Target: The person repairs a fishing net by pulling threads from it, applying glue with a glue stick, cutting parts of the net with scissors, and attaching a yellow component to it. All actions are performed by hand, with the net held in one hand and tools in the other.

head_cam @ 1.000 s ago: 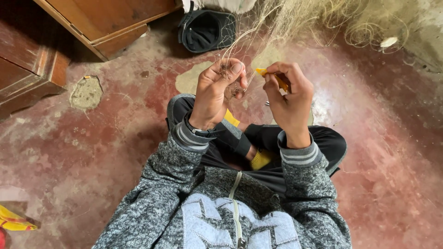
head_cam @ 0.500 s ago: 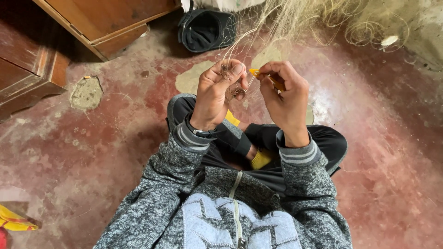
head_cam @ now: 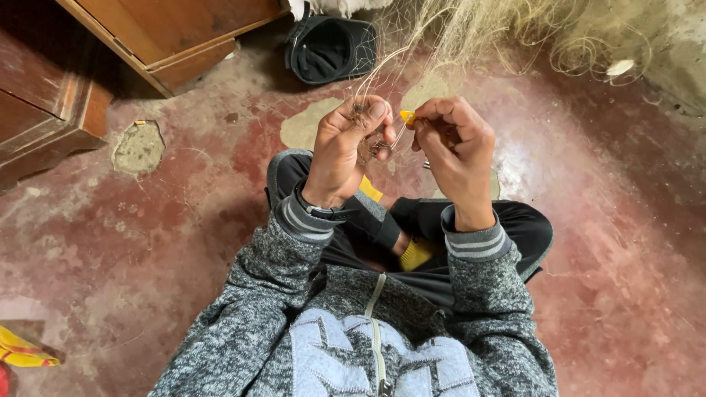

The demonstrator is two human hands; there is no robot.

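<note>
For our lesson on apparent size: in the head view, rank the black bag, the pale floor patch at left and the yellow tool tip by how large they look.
1. black bag
2. pale floor patch
3. yellow tool tip, though nearer the camera

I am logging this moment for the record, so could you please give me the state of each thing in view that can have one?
Left hand: raised, fingers pinched shut on net strands.
Right hand: raised, closed on a small yellow tool.
Yellow tool: held, tip showing between the hands.
Fishing net: loose, heaped on the floor, strands drawn up to the hands.
Black cap: lying open side up.
Jacket zip: closed.
</note>
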